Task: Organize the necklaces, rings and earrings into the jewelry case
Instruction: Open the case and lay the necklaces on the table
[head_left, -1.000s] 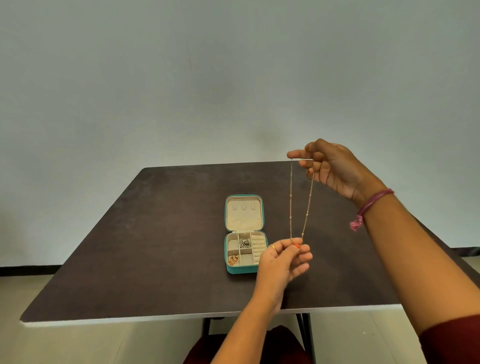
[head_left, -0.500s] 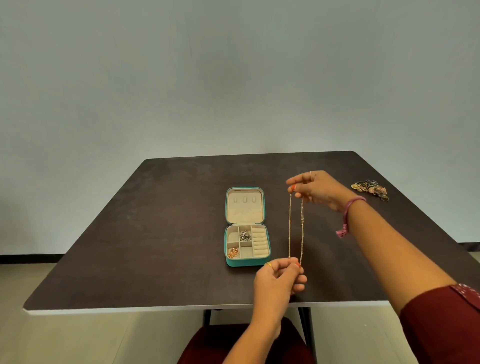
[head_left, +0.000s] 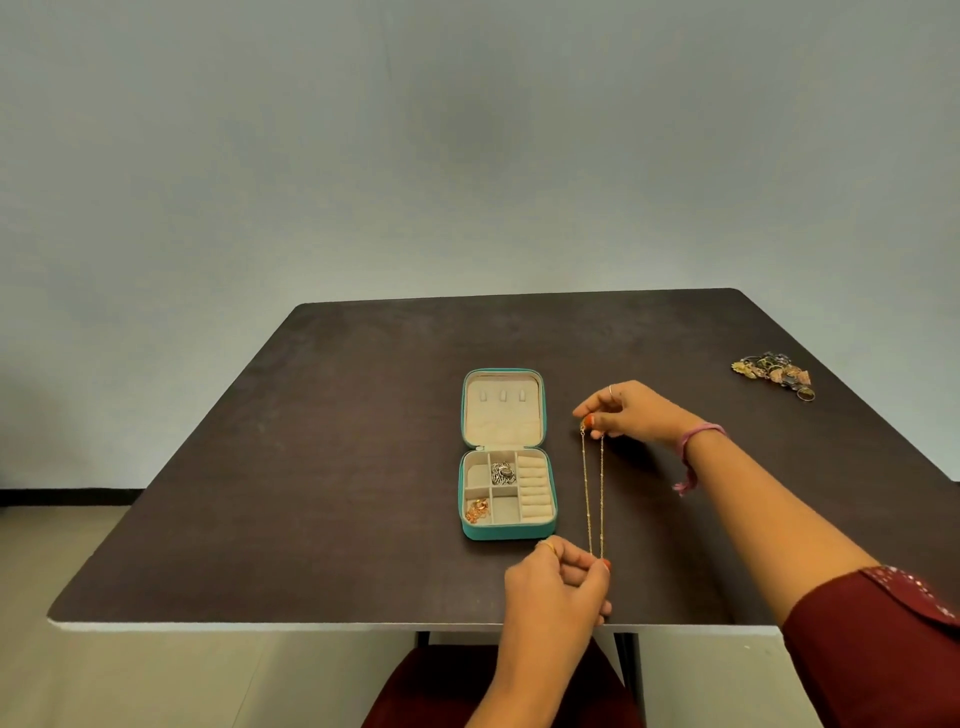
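A thin gold chain necklace (head_left: 593, 488) is stretched out doubled, two strands running side by side just right of the open teal jewelry case (head_left: 508, 457) on the dark tabletop (head_left: 311, 467). The right hand (head_left: 631, 413) pinches the far end, where the clasp seems to sit, between thumb and forefinger with the other fingers loosely curled. The left hand (head_left: 558, 582) pinches the near fold of the chain at its fingertips, close to the tabletop's near edge. Whether the chain rests on the surface or hangs just above it cannot be told from this view.

The case lies flat with its lid (head_left: 503, 408) folded back toward the far side; three small hooks show on the cream lining. In the tray, a silver piece (head_left: 503, 473) sits in the far middle compartment, a rose-gold piece (head_left: 478, 510) in the near left one, and the ring rolls (head_left: 534, 487) along the right side look unfilled. A heap of unsorted jewelry (head_left: 774, 371) lies well apart at the far right of the tabletop.

The step in hand looks like straightening and doubling this necklace before stowing it, so the task is in its early part. The next move likely calls for carrying the chain leftward over the case while keeping both pinches, then either hooking the clasp end onto a lid hook or coiling it into a free compartment without letting the strands tangle.
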